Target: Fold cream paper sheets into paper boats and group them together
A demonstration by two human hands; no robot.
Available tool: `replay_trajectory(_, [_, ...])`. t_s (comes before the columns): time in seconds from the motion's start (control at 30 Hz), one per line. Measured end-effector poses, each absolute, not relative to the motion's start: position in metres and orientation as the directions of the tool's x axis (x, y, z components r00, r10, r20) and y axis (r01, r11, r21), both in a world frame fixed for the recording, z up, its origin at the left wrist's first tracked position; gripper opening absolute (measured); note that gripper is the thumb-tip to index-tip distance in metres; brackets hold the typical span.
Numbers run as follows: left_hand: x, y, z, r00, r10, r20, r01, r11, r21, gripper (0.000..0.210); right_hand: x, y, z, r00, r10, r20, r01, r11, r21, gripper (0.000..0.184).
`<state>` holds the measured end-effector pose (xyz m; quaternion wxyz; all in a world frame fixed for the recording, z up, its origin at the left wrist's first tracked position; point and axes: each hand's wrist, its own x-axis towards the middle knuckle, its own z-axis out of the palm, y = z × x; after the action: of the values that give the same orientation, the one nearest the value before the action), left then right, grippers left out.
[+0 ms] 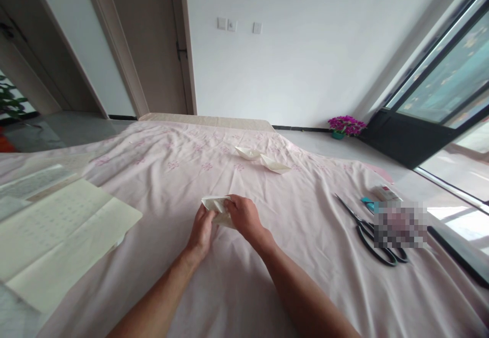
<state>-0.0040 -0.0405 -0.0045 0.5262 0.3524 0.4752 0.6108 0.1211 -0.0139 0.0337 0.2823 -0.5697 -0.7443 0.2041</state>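
Both hands grip a small folded sheet of cream paper (218, 204) above the pink cloth, near the middle of the view. My left hand (201, 232) pinches its left side, with the fingers partly behind the paper. On the right side, my right hand (244, 217) has its thumb and fingers closed on the same piece. The inner folds are too small to make out. Farther off on the cloth lie two folded paper boats (248, 153), side by side and touching or nearly so.
Cream paper sheets (72, 231) with faint writing lie at the left. Black-handled scissors (376, 244) rest at the right, beside a small white box (386, 193) and a blurred patch. The pink flowered cloth (171, 185) is wrinkled. Purple flowers (346, 124) stand on the floor beyond.
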Motion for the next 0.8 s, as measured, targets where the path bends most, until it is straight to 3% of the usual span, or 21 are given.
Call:
replay_trajectory(0.53, [-0.004, -0.0434, -0.0067, -0.282, 0.957, 0.074, -0.152, -0.12, 0.981, 0.025, 0.1146, -0.0169, 0.0309, -0.153, 0.971, 0.187, 0.665, 0.24, -0.707, 0.027])
replay_trajectory(0.8, [-0.0051, -0.0397, -0.0099, -0.33, 0.941, 0.076, -0.049, -0.097, 0.994, 0.015, 0.1119, -0.0205, 0.0379, -0.197, 0.968, 0.156, 0.706, 0.25, -0.663, 0.026])
